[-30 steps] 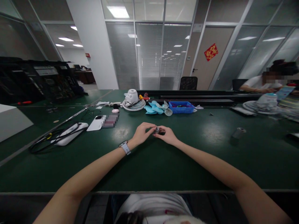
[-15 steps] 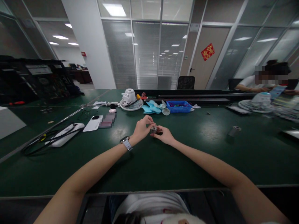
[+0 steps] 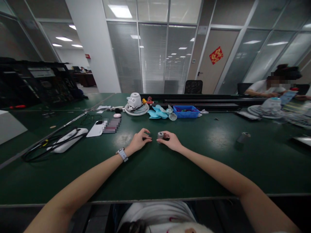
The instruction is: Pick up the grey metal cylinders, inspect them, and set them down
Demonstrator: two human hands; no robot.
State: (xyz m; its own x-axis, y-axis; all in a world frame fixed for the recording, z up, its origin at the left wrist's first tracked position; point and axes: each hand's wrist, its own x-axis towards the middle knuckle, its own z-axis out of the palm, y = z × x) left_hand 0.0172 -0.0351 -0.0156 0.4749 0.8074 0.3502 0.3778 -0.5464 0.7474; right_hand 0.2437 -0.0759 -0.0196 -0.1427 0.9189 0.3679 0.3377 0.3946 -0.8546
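My right hand (image 3: 170, 141) rests on the green table (image 3: 155, 174) with its fingers curled round a small grey cylindrical part (image 3: 160, 135), which it holds just above the tabletop. My left hand (image 3: 139, 141), with a watch on the wrist, lies on the table a little to the left of the part and does not touch it. Its fingers are loosely bent and pressed to the surface, with nothing visible in them.
A second grey cylinder (image 3: 243, 137) lies at the right. At the back are a white fan body on its grille (image 3: 136, 105), blue fan blades (image 3: 159, 113) and a blue tray (image 3: 186, 111). A phone (image 3: 96, 128) and cables (image 3: 58, 139) lie left. Another person (image 3: 272, 87) sits far right.
My left hand has let go of the grey part and dropped to the table on its left. My right hand keeps the part in the same place.
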